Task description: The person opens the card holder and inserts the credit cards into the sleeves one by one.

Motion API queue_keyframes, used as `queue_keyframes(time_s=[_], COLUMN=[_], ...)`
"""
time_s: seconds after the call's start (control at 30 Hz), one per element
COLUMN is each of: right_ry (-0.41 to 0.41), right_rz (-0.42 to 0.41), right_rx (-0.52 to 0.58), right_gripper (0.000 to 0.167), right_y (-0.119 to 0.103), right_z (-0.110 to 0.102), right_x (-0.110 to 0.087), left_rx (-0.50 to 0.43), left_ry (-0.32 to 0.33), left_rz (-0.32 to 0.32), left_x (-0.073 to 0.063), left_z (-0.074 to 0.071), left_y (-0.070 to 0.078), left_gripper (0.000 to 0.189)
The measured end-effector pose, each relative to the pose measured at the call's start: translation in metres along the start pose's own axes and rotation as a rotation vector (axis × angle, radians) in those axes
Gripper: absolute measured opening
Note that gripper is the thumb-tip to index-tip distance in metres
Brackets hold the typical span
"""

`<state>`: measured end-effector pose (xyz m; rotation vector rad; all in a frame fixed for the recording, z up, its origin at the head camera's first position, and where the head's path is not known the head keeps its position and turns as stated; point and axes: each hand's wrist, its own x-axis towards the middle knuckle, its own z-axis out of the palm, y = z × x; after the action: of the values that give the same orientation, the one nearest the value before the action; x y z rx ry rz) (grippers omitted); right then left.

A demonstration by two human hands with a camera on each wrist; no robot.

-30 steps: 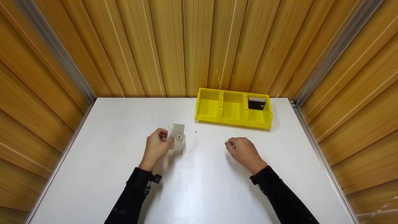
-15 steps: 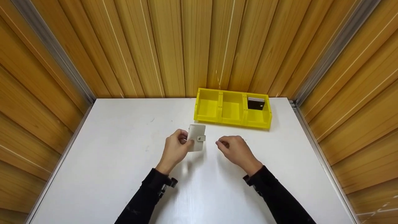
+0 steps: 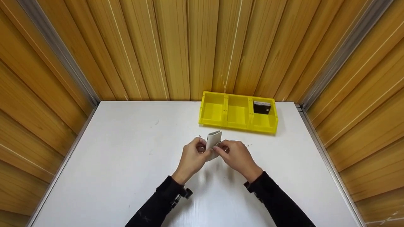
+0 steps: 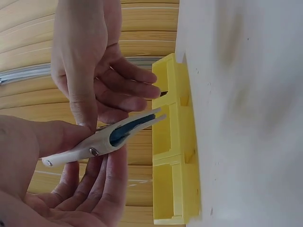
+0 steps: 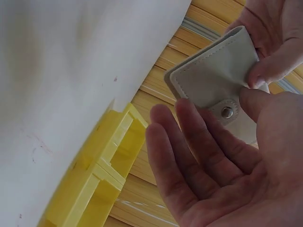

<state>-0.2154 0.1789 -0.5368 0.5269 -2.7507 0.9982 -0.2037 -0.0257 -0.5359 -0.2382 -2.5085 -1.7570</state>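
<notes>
A small cream card holder (image 3: 214, 139) is held upright above the white table, between both hands in the head view. My left hand (image 3: 193, 158) grips its left side with the thumb on the near face. At its right edge, my right hand (image 3: 239, 157) pinches the card holder by the snap strap with thumb and forefinger, the other fingers extended. The right wrist view shows stitched edges and the strap's metal snap (image 5: 227, 112), which looks fastened. A blue-green inside shows along the open edge of the card holder (image 4: 94, 143) in the left wrist view.
Behind the hands stands a yellow three-compartment bin (image 3: 238, 126). A dark stack of cards (image 3: 261, 108) leans in its right compartment. Wood-patterned panels (image 3: 176, 50) wall in the white table (image 3: 132, 135) at the back and sides.
My left hand has carried the card holder rightward and turned it. My right hand has moved slightly left, from holding nothing to pinching the card holder's strap side.
</notes>
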Motion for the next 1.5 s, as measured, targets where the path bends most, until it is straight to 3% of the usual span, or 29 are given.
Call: queue_keyframes(time_s=[0.13, 0.5, 0.73, 1.17, 1.5], right_ry=[-0.033, -0.02, -0.019, 0.011, 0.058], right_rz=[0.029, -0.029, -0.058, -0.135, -0.105], right_rx=[0.026, -0.048, -0.05, -0.052, -0.055], right_gripper=[0.026, 0.019, 0.022, 0.023, 0.026], right_y=[0.002, 0.001, 0.003, 0.008, 0.017], right_z=[0.001, 0.004, 0.002, -0.005, -0.014], right_x=[-0.002, -0.002, -0.001, -0.003, -0.005], left_rx=[-0.032, -0.038, -0.058, -0.08, -0.095], left_ry=[0.005, -0.032, -0.036, 0.007, -0.003], left_rz=[-0.016, -0.048, -0.019, -0.019, -0.037], left_x=[-0.004, -0.007, -0.008, -0.005, -0.002], left_z=[0.001, 0.004, 0.009, 0.003, -0.007], left_y=[0.0, -0.002, -0.001, -0.004, -0.004], left_gripper=[0.019, 0.022, 0.022, 0.021, 0.022])
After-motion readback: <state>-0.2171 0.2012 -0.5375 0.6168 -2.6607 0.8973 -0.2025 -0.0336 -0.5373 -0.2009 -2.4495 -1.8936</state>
